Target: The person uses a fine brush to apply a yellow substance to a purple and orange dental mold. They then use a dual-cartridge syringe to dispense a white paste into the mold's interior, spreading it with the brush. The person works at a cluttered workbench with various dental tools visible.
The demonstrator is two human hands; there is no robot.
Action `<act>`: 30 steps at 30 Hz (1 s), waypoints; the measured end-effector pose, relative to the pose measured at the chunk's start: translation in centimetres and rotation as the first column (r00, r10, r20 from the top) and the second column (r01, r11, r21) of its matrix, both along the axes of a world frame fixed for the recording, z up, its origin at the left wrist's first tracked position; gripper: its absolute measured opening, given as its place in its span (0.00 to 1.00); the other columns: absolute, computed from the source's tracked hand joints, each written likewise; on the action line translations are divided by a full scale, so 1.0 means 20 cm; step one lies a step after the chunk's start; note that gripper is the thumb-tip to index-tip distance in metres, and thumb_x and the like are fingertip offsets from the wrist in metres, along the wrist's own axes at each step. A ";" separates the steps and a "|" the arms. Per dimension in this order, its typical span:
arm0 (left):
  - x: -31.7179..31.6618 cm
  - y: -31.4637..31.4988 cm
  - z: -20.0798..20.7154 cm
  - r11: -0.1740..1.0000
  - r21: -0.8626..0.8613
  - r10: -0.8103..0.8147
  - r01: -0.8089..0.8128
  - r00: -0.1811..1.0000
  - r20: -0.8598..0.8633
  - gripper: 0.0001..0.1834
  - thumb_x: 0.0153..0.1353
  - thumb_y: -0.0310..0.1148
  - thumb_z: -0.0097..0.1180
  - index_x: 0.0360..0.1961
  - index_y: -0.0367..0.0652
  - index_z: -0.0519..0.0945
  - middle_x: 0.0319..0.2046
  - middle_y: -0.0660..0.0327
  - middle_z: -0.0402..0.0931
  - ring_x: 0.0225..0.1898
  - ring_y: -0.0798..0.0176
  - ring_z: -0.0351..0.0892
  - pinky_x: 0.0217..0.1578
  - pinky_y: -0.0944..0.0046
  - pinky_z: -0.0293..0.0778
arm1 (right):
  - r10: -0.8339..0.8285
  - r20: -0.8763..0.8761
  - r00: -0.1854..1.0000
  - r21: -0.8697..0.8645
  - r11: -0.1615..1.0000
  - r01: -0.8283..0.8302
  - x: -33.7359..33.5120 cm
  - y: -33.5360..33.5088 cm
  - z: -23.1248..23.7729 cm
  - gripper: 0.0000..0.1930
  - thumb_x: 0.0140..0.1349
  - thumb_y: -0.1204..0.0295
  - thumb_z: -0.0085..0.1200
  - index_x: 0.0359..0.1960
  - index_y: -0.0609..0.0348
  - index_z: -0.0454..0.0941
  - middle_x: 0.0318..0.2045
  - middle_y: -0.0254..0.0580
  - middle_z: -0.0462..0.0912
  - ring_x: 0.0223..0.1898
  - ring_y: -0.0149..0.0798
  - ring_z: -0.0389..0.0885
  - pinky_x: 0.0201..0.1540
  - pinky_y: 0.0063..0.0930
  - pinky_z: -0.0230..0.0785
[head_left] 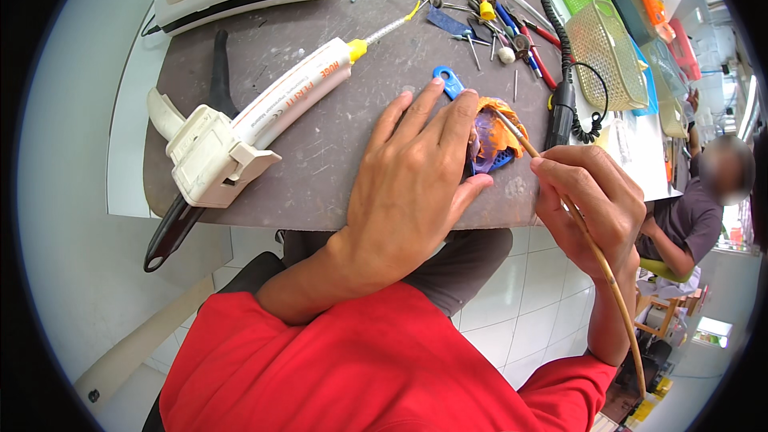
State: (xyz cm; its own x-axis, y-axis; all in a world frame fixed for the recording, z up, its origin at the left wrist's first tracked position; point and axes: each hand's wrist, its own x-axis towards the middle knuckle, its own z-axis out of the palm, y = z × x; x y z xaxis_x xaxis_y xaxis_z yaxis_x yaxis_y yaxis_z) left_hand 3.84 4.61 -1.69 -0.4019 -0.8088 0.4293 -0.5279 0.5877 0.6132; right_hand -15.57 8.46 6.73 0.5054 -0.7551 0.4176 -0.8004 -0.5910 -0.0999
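A blue dental impression tray (503, 162) filled with orange and purple impression material (506, 141) lies near the table's front edge. My left hand (412, 168) rests flat beside it, fingers stretched out. Its index finger and thumb steady the tray's left side, and a fingertip reaches the blue tray handle (448, 80). Pinched in my right hand (592, 200) is a long, thin brush-like tool with a wooden handle (602, 264). The pale tip touches the impression from the upper left; its bristles are too small to make out. My left hand hides part of the tray.
A white dispensing gun (212, 156) with a cartridge (300, 92) lies on the left. Burs, pliers and small tools (504, 28) clutter the back. A corded black handpiece (562, 112) and baskets (606, 56) stand right. Another person (692, 208) sits farther right.
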 end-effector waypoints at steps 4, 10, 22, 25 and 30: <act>0.00 0.00 -0.01 1.000 0.002 0.007 -0.007 1.000 -0.009 0.40 0.52 0.38 0.74 0.65 0.37 0.71 0.58 0.45 0.76 0.66 0.45 0.70 0.69 0.44 0.61 | -0.078 0.086 0.993 0.069 0.995 0.072 -0.03 -0.02 0.04 0.14 0.42 0.87 0.63 0.35 0.65 0.83 0.30 0.44 0.84 0.28 0.40 0.85 0.32 0.29 0.77; 0.00 0.00 -0.02 0.999 -0.028 0.035 -0.037 0.998 -0.050 0.39 0.49 0.33 0.71 0.64 0.40 0.73 0.58 0.45 0.76 0.64 0.43 0.72 0.68 0.43 0.62 | -0.008 0.222 0.975 0.204 0.978 -0.039 -0.16 -0.09 0.08 0.11 0.47 0.86 0.62 0.34 0.64 0.84 0.31 0.42 0.86 0.30 0.37 0.86 0.32 0.25 0.77; -0.01 -0.01 -0.02 0.999 -0.029 0.024 -0.024 0.999 -0.024 0.39 0.46 0.32 0.72 0.63 0.41 0.73 0.58 0.49 0.77 0.64 0.45 0.73 0.69 0.43 0.63 | -0.025 0.103 0.994 0.347 0.938 -0.012 -0.15 -0.20 0.17 0.11 0.44 0.88 0.61 0.31 0.65 0.84 0.30 0.44 0.85 0.31 0.36 0.86 0.34 0.26 0.77; 0.00 -0.01 -0.02 0.999 -0.024 0.029 -0.029 1.000 -0.012 0.39 0.46 0.32 0.72 0.63 0.41 0.73 0.58 0.50 0.77 0.64 0.45 0.73 0.68 0.43 0.63 | -0.020 0.102 0.995 0.353 0.935 -0.018 -0.16 -0.20 0.17 0.11 0.44 0.88 0.60 0.31 0.65 0.84 0.29 0.44 0.85 0.31 0.36 0.86 0.34 0.26 0.77; -0.01 -0.01 -0.02 0.999 -0.023 0.026 -0.026 1.000 -0.002 0.39 0.46 0.31 0.72 0.63 0.40 0.74 0.58 0.53 0.77 0.65 0.45 0.72 0.68 0.43 0.63 | -0.053 0.100 0.994 0.344 0.939 0.016 -0.19 -0.18 0.15 0.09 0.42 0.86 0.59 0.28 0.66 0.83 0.26 0.43 0.84 0.29 0.36 0.85 0.33 0.26 0.77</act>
